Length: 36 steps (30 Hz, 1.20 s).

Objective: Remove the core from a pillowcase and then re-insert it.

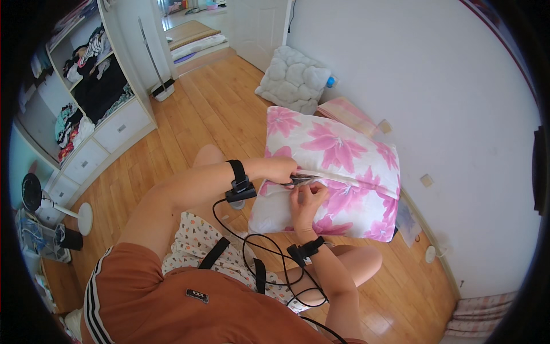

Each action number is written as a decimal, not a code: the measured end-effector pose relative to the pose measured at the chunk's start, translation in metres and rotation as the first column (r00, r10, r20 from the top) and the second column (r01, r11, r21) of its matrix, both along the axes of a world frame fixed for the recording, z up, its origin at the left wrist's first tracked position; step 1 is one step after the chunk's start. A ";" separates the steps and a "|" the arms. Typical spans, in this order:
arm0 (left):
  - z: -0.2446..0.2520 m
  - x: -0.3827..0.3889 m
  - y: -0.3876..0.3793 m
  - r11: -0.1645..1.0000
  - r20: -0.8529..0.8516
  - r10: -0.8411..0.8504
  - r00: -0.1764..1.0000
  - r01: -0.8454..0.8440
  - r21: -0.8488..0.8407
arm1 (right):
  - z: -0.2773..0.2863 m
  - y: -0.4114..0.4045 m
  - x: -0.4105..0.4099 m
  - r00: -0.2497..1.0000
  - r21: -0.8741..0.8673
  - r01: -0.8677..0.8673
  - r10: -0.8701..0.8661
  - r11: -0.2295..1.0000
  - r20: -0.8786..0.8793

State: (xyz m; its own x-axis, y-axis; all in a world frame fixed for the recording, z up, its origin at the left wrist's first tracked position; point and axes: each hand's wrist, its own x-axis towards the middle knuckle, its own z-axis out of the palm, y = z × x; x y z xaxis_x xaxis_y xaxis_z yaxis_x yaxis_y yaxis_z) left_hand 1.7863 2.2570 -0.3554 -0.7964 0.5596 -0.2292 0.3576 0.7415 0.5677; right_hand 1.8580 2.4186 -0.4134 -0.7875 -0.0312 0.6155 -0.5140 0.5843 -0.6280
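Note:
A white pillow (343,172) with pink flower print lies on its side in front of me, with a pale seam or opening strip (361,181) running across its upper face. At the left end of this strip my left hand (282,169) is closed on a dark tool (299,179) that looks like scissors, partly hidden by the fingers. Just below, my right hand (307,200) rests against the pillow. Its thumb and fingertips pinch the cover's edge beside the tool. Any thread between the fingers is too small to make out.
Black cables (275,281) loop from the wrist bands across my lap. A grey tufted cushion (296,77) and a folded pink cloth (348,114) lie beyond the pillow by the wall. To the left are a wardrobe (122,127), a broom with dustpan (163,91) and a white-based fan (85,218).

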 end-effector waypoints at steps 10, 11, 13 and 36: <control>-0.004 -0.002 0.005 0.997 0.015 0.023 1.000 -0.024 0.076 | -0.001 0.003 -0.002 0.999 0.008 -0.035 0.035 0.999 0.024; -0.004 -0.003 0.005 0.997 0.014 0.020 1.000 -0.021 0.077 | -0.002 0.003 -0.002 0.999 0.005 -0.041 0.041 0.999 0.017; -0.006 -0.004 0.005 0.997 0.012 0.037 0.999 -0.038 0.069 | -0.001 0.003 -0.003 0.999 -0.001 -0.044 0.044 0.999 0.012; -0.017 0.004 -0.007 0.988 -0.050 -0.014 0.999 0.022 0.153 | 0.017 0.045 -0.037 0.992 0.099 0.120 -0.117 0.988 -0.037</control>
State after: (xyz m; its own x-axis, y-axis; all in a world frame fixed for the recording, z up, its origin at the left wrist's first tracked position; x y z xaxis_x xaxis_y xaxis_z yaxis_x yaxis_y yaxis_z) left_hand 1.7901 2.2499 -0.3723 -0.7939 0.5997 -0.1006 0.4001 0.6398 0.6562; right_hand 1.8206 2.4636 -0.3967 -0.7696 -0.0020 0.6385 -0.4562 0.7014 -0.5477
